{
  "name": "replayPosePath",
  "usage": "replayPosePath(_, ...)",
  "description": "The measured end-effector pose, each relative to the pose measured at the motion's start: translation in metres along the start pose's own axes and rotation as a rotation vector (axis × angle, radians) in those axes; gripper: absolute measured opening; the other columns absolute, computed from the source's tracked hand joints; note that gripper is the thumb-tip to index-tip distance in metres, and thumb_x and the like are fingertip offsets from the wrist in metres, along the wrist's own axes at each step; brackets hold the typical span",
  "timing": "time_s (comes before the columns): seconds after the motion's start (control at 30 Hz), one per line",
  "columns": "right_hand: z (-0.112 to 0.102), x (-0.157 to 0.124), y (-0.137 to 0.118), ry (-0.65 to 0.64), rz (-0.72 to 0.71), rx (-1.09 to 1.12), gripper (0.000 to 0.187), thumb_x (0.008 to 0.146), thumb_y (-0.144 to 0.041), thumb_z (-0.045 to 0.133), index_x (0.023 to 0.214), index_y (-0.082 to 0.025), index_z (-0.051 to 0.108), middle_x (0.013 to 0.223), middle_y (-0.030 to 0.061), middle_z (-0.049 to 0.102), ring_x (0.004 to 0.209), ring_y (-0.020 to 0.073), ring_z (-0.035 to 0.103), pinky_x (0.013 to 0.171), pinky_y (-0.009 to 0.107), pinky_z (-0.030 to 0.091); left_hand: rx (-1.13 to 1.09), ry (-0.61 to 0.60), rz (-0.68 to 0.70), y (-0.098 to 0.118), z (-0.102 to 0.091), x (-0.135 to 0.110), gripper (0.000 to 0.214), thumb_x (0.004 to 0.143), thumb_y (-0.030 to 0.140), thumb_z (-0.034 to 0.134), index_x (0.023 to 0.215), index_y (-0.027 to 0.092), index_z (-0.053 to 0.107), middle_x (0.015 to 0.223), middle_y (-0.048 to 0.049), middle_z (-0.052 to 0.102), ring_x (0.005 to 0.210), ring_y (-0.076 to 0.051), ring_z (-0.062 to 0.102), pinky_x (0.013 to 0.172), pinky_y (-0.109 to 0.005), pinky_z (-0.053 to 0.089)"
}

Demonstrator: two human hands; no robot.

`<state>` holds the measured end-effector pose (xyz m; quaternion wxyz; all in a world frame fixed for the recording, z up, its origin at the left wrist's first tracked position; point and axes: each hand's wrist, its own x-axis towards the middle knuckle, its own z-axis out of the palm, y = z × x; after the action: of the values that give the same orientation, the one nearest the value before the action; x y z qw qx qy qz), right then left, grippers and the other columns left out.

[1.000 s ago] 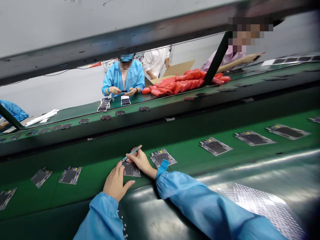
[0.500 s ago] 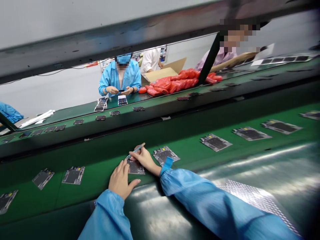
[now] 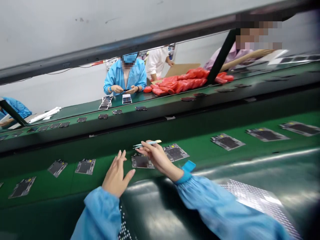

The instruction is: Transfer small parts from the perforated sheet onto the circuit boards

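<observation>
A pair of pale blue tweezers (image 3: 147,144) is pinched in my right hand (image 3: 155,154), tips pointing left with a small gap between them. Below that hand lies a flat dark circuit board (image 3: 142,161), its right part covered by my fingers and wrist. My left hand (image 3: 117,176) hovers left of this board, fingers stretched and thumb apart, with nothing in it. Just right of my right hand rests another board (image 3: 176,152) on the green belt (image 3: 107,163).
More boards lie spaced along the belt, such as one (image 3: 227,141) to the right and one (image 3: 85,166) to the left. A dotted clear sheet (image 3: 257,200) lies in front. Beyond a raised ledge, a co-worker (image 3: 125,75) handles a dark piece near red bundles (image 3: 185,80).
My right hand has lifted off the board with the tweezers and shifted right. The left hand has come away from the board's left edge. The view has shifted slightly.
</observation>
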<state>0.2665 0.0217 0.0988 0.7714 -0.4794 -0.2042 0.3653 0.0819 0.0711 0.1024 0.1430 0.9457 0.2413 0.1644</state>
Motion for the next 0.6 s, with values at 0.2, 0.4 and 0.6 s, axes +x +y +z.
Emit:
replayPosePath(0.2, 0.032, -0.096, 0.019, -0.371, 0.146, -0.041, 0.035, 0.066, -0.039, 0.077, 0.079, -0.022, 0.049, 0.067, -0.0043, 0.06, 0.059, 0.0128, 0.062, 0.062, 0.027, 0.055, -0.009, 0.146, -0.097, -0.021, -0.027, -0.137, 0.024, 0.093, 0.033, 0.044, 0.116, 0.028, 0.048, 0.118, 0.0004, 0.064, 0.112, -0.019, 0.056, 0.084, -0.029, 0.055)
replayPosePath(0.4, 0.028, -0.152, 0.067, -0.606, 0.139, -0.233, 0.025, 0.079, -0.043, 0.064, 0.082, -0.023, 0.05, 0.08, 0.0014, 0.057, 0.074, 0.0171, 0.058, 0.065, 0.029, 0.051, 0.107, 0.174, -0.067, -0.027, 0.028, -0.191, 0.055, 0.087, 0.041, 0.054, 0.136, 0.027, 0.035, 0.12, -0.004, 0.062, 0.109, -0.023, 0.058, 0.085, -0.027, 0.054)
replayPosePath(0.6, 0.012, -0.162, 0.078, -0.696, 0.006, -0.413, 0.008, 0.087, -0.032, 0.053, 0.087, -0.024, 0.053, 0.086, 0.004, 0.056, 0.079, 0.0192, 0.057, 0.07, 0.033, 0.051, 0.172, 0.201, 0.064, -0.016, 0.029, -0.177, 0.062, 0.096, 0.039, 0.036, 0.146, 0.019, 0.008, 0.113, -0.004, 0.066, 0.103, -0.018, 0.062, 0.089, -0.022, 0.05)
